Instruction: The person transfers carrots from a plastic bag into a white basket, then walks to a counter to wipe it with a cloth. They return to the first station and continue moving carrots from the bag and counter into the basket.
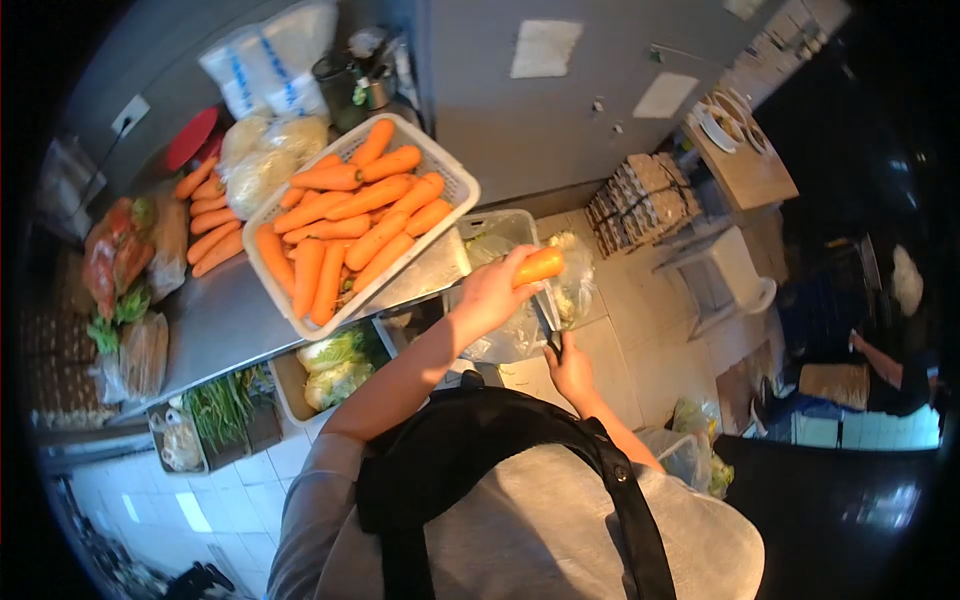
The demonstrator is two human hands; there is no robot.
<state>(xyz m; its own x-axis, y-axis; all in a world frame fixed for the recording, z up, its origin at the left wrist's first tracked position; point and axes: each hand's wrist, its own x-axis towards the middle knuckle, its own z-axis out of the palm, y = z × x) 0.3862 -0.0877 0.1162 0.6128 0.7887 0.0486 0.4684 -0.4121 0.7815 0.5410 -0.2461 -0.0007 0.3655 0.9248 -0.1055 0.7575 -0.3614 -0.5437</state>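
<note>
My left hand (pixel 490 297) is wrapped round a carrot (pixel 541 266), whose orange end sticks out to the right past my fingers. In my right hand (pixel 572 372) is a knife (pixel 547 309) with a dark handle, its pale blade pointing up to just below the carrot. Left of my hands, a white plastic basket (pixel 462 190) piled with whole carrots (pixel 345 205) rests on the metal counter (pixel 215 320). Beneath the held carrot is a bin (pixel 517 222) with clear plastic bagging in it.
More carrots (pixel 213 225) and bagged vegetables (pixel 120 255) lie on the counter. Below its edge stand crates of cabbage (pixel 335 370) and green stalks (pixel 228 408). Stacked egg trays (pixel 643 203) and a white stool (pixel 725 280) are to the right. Another person's arm (pixel 878 360) shows far right.
</note>
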